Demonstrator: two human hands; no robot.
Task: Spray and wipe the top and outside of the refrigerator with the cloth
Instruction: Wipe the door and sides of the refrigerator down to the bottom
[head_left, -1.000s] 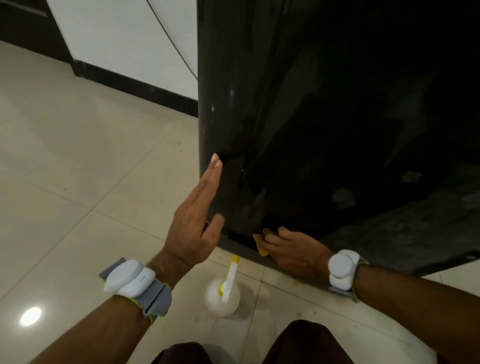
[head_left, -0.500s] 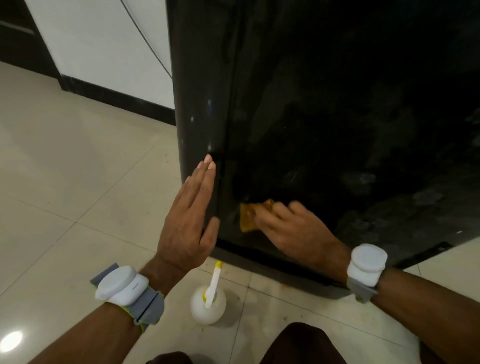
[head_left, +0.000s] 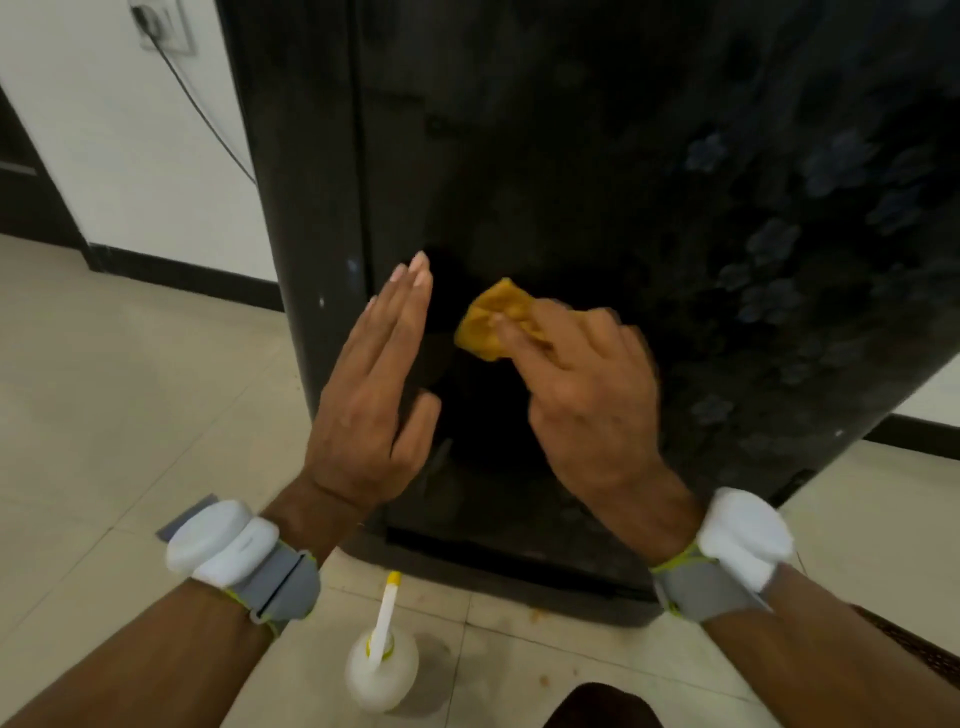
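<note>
The cloth (head_left: 496, 326), a bunched yellow-orange rag, is pressed against the lower front of the refrigerator (head_left: 597, 182), pinched under the fingers of the right hand (head_left: 582, 395), which is closed on it. The refrigerator is glossy black with a faint pattern of pale blue flowers down its right part and a vertical seam near its left edge; it stands on the floor (head_left: 104, 389). The left hand (head_left: 371, 405) is flat and open, fingers together and thumb apart, its palm against the door just left of the cloth. Both wrists carry white devices on grey straps (head_left: 244, 561). Below the hands a white spray bottle (head_left: 382, 670) with a yellow-tipped nozzle stands upright on the pale glossy tiles, close to the refrigerator's base; small brownish spots mark the tiles near it. Behind, a white wall (head_left: 130, 156) with a dark skirting board holds a socket (head_left: 163, 23), from which a cable runs down behind the refrigerator.
</note>
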